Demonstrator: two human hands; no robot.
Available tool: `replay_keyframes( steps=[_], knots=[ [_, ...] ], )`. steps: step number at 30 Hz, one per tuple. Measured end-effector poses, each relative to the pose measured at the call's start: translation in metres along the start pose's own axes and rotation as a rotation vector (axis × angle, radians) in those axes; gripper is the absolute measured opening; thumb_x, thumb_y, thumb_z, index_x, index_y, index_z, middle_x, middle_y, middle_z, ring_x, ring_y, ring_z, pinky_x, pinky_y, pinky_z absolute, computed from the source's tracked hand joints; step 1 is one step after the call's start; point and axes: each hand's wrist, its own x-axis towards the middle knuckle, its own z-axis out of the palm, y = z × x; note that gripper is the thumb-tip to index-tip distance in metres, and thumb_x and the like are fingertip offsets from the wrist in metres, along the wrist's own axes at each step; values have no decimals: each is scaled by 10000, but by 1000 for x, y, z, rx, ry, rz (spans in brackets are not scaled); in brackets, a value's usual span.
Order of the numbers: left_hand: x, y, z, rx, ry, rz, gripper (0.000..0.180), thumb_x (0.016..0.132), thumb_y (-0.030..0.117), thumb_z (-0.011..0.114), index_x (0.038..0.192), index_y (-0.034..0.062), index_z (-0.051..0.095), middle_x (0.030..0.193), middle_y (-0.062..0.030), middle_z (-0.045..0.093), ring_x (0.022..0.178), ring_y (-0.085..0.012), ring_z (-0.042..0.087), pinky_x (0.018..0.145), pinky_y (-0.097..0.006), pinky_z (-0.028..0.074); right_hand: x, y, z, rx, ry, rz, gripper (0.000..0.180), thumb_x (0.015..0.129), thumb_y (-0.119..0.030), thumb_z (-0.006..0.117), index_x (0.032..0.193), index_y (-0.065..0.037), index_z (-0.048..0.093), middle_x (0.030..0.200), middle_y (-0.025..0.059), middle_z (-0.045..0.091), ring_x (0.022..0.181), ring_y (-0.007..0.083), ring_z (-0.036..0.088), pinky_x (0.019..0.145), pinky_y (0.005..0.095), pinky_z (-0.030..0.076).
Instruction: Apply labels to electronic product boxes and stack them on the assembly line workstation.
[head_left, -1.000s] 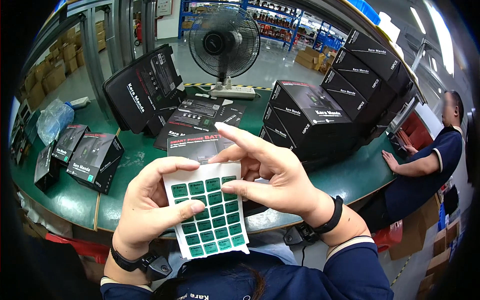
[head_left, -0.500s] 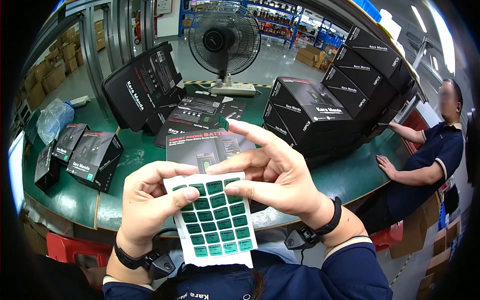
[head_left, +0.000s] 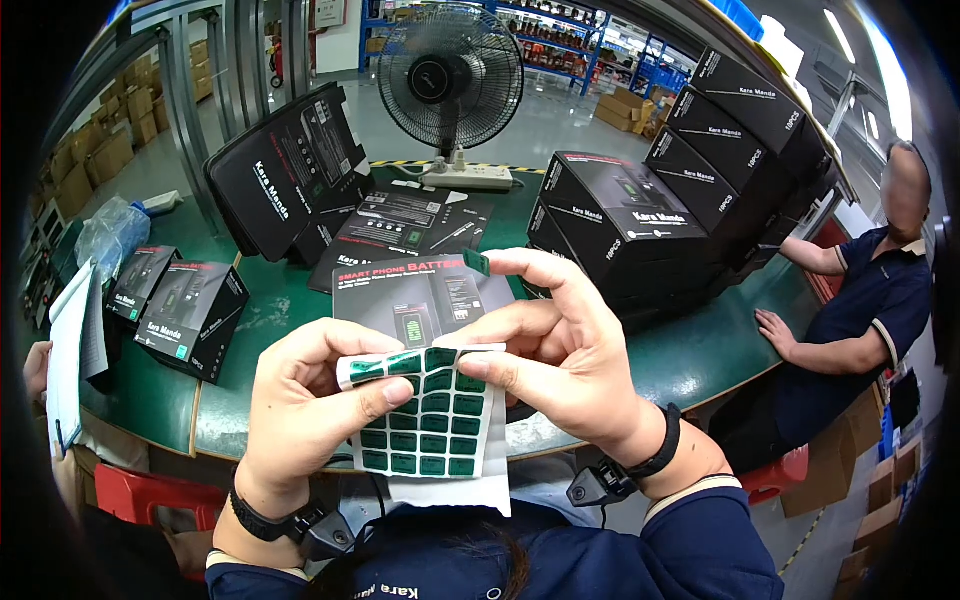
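A white-backed sheet of green rectangular labels (head_left: pixel 432 441) hangs between my hands, its upper edge bent over and creased. My left hand (head_left: pixel 290 410) is closed on the sheet's upper left, thumb in front. My right hand (head_left: pixel 565 355) pinches the upper right part between thumb and fingers. One loose green label (head_left: pixel 476 262) sticks to the tip of my raised right index finger. Just beyond my hands lies a black-and-grey printed box (head_left: pixel 385 307), partly hidden by them. A second white sheet (head_left: pixel 480 493) shows under the labels.
Flattened black cartons (head_left: pixel 290 180) lie behind the box. Stacked black boxes (head_left: pixel 640 215) stand right, smaller black boxes (head_left: pixel 192 320) left. A fan (head_left: pixel 450 82) and power strip (head_left: pixel 467 177) are at the back. A co-worker (head_left: pixel 850 310) stands right; another person's hand (head_left: pixel 38 370) is by papers (head_left: pixel 68 350) left.
The label sheet's top has been bent over, and the sheet has tilted and shifted slightly left. My right index finger with its label has moved right and down. Papers and a hand have come in at far left.
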Motion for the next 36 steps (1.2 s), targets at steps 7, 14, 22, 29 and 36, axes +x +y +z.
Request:
replay_keyframes(
  steps=[7, 14, 22, 29, 36],
  knots=[
    [0, 3, 5, -97, 11, 71, 308, 807, 32, 717, 1077, -54, 597, 949, -94, 664, 861, -124, 636, 786, -241, 506, 0, -2, -3, -101, 9, -78, 634, 829, 110, 610, 1364, -2, 288, 1024, 237, 652, 959, 230, 660, 843, 316, 544],
    [-3, -1, 4, 31, 79, 140, 196, 800, -3, 716, 977, -49, 648, 854, -71, 677, 777, -108, 641, 702, -229, 514, 0, -3, -5, -138, -16, -108, 591, 838, 106, 603, 1337, -5, 308, 994, 229, 661, 939, 224, 666, 817, 304, 553],
    [-5, -9, 3, 139, 92, 265, 86, 806, -24, 703, 870, -38, 647, 778, -48, 665, 680, -57, 597, 589, -181, 466, -8, -3, -1, -74, 55, -45, 413, 884, 63, 576, 1229, 3, 357, 958, 146, 651, 930, 161, 642, 795, 268, 524],
    [-4, -15, 24, 81, 214, 234, 46, 871, 3, 647, 893, -12, 609, 756, 5, 610, 643, -15, 529, 555, -160, 420, -2, 4, -3, -225, 103, -102, 561, 863, 42, 610, 1340, 10, 316, 966, 138, 661, 894, 141, 638, 780, 249, 518],
    [-3, -12, 25, 127, 220, 207, 64, 879, 29, 646, 866, -12, 599, 725, 14, 595, 634, -8, 516, 549, -154, 399, 6, 0, -11, -918, 48, -555, 666, 711, 43, 724, 1321, -6, 463, 1074, 109, 665, 893, 178, 628, 704, 274, 472]
  ],
)
